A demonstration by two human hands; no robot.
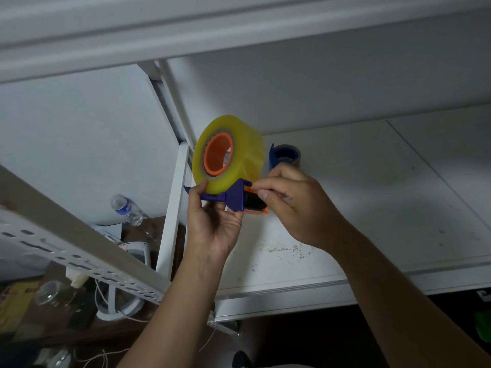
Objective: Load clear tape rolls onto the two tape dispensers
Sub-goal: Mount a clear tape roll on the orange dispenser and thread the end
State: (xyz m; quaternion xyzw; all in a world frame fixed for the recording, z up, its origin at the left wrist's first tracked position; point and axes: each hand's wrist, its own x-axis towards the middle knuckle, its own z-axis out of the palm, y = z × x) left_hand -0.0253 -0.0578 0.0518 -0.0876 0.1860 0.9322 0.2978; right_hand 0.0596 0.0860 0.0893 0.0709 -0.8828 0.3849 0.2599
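White shelf (372, 195) behind — left hand (212, 224) grips loaded tape dispenser (233, 200), right hand (295, 200) pinches its cutter end.

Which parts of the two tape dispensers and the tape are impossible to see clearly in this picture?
- Head view: the cutter end of the held dispenser is partly covered by the right hand.
- The tape's loose end cannot be made out on the tape roll.
- The second dispenser on the shelf is partly hidden behind the roll and right hand.
- The left hand covers the handle.

Left hand (212, 224) gripping blue dispenser (233, 199) with yellowish tape roll (239, 155), right hand (297, 203) pinching its cutter end
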